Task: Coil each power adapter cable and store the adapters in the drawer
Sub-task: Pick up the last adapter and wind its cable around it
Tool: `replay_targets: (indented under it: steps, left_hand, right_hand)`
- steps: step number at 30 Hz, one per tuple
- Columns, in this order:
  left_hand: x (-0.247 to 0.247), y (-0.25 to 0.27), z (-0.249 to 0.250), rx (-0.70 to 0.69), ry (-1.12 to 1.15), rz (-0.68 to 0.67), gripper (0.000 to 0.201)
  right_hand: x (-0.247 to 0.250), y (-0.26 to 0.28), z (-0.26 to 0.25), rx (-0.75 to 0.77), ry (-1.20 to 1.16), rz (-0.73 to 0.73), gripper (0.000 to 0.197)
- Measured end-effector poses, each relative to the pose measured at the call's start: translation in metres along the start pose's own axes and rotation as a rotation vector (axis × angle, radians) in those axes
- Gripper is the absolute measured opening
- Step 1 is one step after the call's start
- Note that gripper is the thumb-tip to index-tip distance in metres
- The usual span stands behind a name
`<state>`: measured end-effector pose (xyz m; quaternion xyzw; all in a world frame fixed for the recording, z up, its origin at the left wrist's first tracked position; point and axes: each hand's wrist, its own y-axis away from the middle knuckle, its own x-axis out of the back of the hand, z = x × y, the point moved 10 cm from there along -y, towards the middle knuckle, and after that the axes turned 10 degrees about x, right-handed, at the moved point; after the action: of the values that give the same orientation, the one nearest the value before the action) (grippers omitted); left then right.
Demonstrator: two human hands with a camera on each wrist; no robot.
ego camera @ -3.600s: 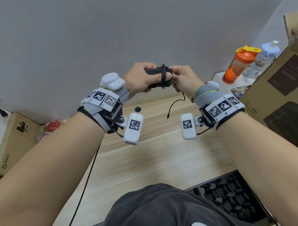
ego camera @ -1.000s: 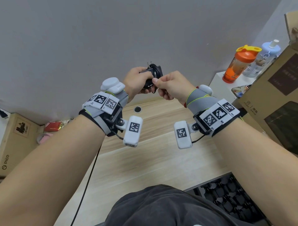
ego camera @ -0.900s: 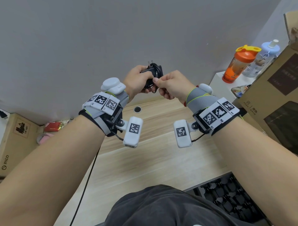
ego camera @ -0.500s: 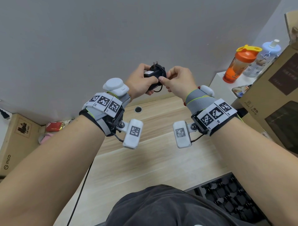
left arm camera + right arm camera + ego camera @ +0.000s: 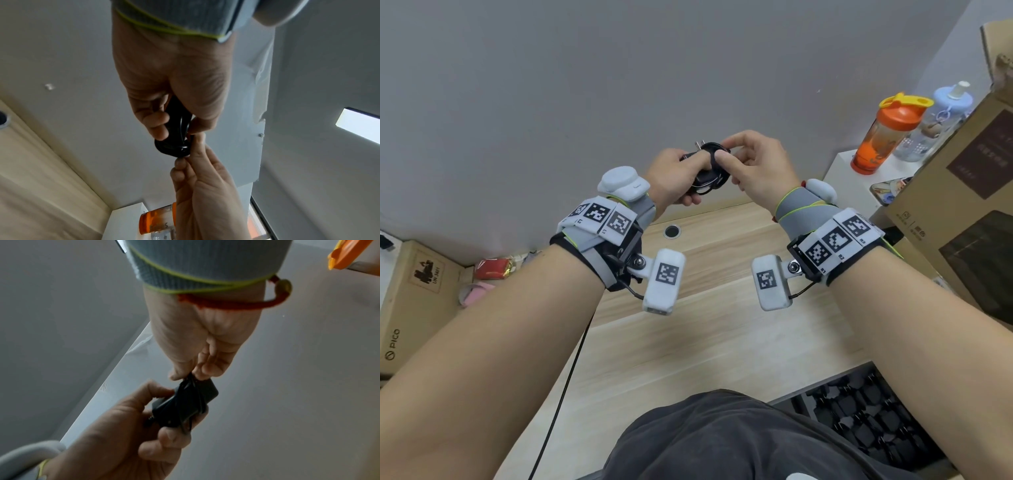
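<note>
Grey wall (image 5: pixel 585 85) is filling the background, w/ a light wood desk (image 5: pixel 688 342) sitting below it. Both hands are raised together above the desk, meeting at a black power adapter (image 5: pixel 705 174) w/ its cable (image 5: pixel 717 152) wound round the body. Left hand (image 5: pixel 674 174) is gripping the adapter, fingers curled round it & thumb lying on top. Right hand (image 5: pixel 753 168) is pinching the wrapped cable btwn thumb & forefinger at the adapter's right side. Adapter's metal prongs are pointing up toward the wall. Drawer (image 5: pixel 866 421) is standing open at the desk's front right, under the right forearm, w/ dark adapters lying inside. At far right, an orange bottle (image 5: pixel 883 133) & a pale blue bottle (image 5: pixel 935 120) are standing on a white stand (image 5: pixel 852 181), next to a big cardboard box (image 5: pixel 969 192). Another cardboard box (image 5: pixel 410 301) is sitting at far left.
</note>
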<state>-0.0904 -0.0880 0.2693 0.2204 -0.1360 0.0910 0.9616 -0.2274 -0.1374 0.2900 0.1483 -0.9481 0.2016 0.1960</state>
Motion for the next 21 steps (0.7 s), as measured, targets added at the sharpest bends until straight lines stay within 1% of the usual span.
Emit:
replay_targets:
  steps: [1,5,7,9,11,13,16,18,21]
  left_hand:
    - [0.003,-0.001,-0.003,0.020,0.031,0.013,0.016]
    - [0.012,-0.002,-0.013,0.086,0.179,0.012,0.023]
    - [0.012,-0.003,-0.013,0.087,0.181,-0.016,0.033]
    - [0.011,-0.003,-0.012,0.066,0.140,-0.046,0.044]
    - [0.011,-0.003,-0.012,0.049,0.095,-0.053,0.049]
    - [0.012,-0.004,-0.013,0.033,0.050,-0.067,0.048]
    - [0.004,-0.003,-0.016,0.029,-0.027,-0.180,0.048]
    - [-0.003,-0.002,-0.020,0.049,-0.084,-0.257,0.047]
    - [-0.009,-0.001,-0.026,0.063,-0.120,-0.304,0.054]
  right_hand:
    - [-0.001,0.000,0.000,0.014,-0.055,-0.021,0.005]
    - [-0.009,0.005,-0.003,0.055,-0.245,-0.103,0.017]
    - [-0.011,0.007,-0.001,0.048,-0.329,-0.117,0.020]
    - [-0.010,0.007,0.003,0.025,-0.368,-0.105,0.017]
    - [-0.010,0.007,0.005,0.000,-0.383,-0.099,0.012]
    - [-0.009,0.004,0.007,-0.012,-0.377,-0.078,0.012]
    - [-0.005,0.002,0.017,-0.078,-0.347,-0.010,0.016]
    - [-0.005,0.003,0.022,-0.103,-0.274,0.011,0.016]
    - [-0.009,0.006,0.026,-0.111,-0.194,-0.001,0.015]
